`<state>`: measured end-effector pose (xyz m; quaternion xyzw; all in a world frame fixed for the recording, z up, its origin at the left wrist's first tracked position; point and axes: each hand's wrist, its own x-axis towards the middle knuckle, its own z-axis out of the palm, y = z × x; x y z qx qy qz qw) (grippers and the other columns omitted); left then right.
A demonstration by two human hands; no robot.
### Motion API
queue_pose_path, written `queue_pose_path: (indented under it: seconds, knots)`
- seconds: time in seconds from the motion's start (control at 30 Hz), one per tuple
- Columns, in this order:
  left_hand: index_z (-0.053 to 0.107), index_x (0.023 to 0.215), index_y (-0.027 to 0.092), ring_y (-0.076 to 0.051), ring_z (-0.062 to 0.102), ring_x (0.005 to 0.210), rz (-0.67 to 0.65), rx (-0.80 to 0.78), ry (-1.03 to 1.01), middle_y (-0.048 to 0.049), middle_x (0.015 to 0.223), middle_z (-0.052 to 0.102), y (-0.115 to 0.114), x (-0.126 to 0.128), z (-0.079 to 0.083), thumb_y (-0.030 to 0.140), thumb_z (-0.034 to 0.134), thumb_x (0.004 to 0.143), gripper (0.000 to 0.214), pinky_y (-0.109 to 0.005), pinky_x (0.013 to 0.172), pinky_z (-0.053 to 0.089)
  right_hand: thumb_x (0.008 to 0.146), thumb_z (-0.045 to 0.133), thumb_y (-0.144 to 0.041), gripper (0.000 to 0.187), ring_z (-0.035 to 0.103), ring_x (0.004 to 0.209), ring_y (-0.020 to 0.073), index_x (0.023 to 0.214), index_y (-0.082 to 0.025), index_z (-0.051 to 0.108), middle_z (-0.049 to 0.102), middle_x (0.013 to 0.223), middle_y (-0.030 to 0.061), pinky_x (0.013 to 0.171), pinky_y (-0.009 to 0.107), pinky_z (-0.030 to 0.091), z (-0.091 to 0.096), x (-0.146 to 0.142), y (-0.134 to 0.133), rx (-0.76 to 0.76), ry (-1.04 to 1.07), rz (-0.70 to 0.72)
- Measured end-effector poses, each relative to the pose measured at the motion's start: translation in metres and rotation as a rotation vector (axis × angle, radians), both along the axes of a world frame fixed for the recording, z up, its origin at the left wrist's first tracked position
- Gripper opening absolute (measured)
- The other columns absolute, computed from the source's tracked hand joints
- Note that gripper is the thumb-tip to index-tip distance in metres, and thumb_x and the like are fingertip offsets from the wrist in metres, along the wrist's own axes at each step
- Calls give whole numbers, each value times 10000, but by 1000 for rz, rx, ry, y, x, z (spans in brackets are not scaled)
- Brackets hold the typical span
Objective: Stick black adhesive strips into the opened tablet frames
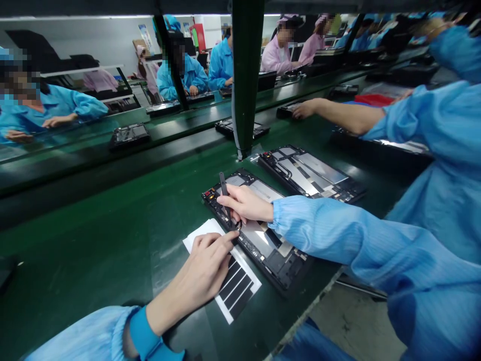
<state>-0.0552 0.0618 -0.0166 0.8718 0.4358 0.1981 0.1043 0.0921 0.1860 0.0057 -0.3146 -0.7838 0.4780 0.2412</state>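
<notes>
My right hand (244, 203) grips slim black tweezers (226, 200), their tips pointing down near the edge of an open black tablet frame (259, 235). My left hand (201, 268) lies curled on a white sheet (203, 235) printed with black adhesive strips (236, 286), close to the tweezer tips. Whether its fingers pinch anything is hidden. A second open tablet frame (311, 173) lies just beyond the first, with neither hand touching it. Both frames show metal plates and dark internal parts.
Both frames lie on a green conveyor bench (112, 240), with a dark post (246, 75) beyond them. A co-worker's hand (303, 108) reaches onto a dark device at right. Several black devices sit on a farther belt (130, 135), with gowned workers across it. Bare floor (356, 326) shows below the bench's near edge.
</notes>
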Motion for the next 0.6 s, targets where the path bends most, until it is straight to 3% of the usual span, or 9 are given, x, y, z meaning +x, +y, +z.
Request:
queue_pose_path:
  seconds: [0.17, 0.4, 0.5, 0.6]
  knots:
    - [394, 1008, 186, -238, 409, 1027, 60, 25, -5, -99, 1279, 445, 1, 1, 2, 90, 403, 799, 230, -433, 845, 353, 891, 407, -360, 203, 415, 232, 64, 813, -175, 378, 479, 372, -82, 233, 129, 285, -2, 0, 1, -100, 64, -3]
    - [420, 956, 187, -210, 423, 972, -90, -53, 24, -75, 1270, 458, -8, 4, 7, 16, 351, 781, 254, -384, 814, 390, 884, 412, -387, 240, 424, 232, 76, 775, -183, 346, 508, 386, -68, 219, 136, 275, -8, 1, 6, -180, 127, 7]
    - [400, 986, 188, -239, 394, 1043, -24, -21, -10, -92, 1289, 424, -9, 3, 5, 49, 375, 791, 241, -435, 851, 371, 884, 419, -372, 222, 424, 232, 78, 793, -183, 346, 506, 383, -72, 218, 135, 280, -7, 0, 6, -236, 142, 8]
    - [342, 1151, 183, -257, 407, 1070, 55, -22, -68, -127, 1137, 502, -9, 4, 1, 85, 380, 808, 358, -467, 859, 382, 879, 426, -382, 230, 426, 233, 78, 794, -184, 346, 504, 381, -73, 219, 135, 285, -6, 0, 6, -250, 156, 10]
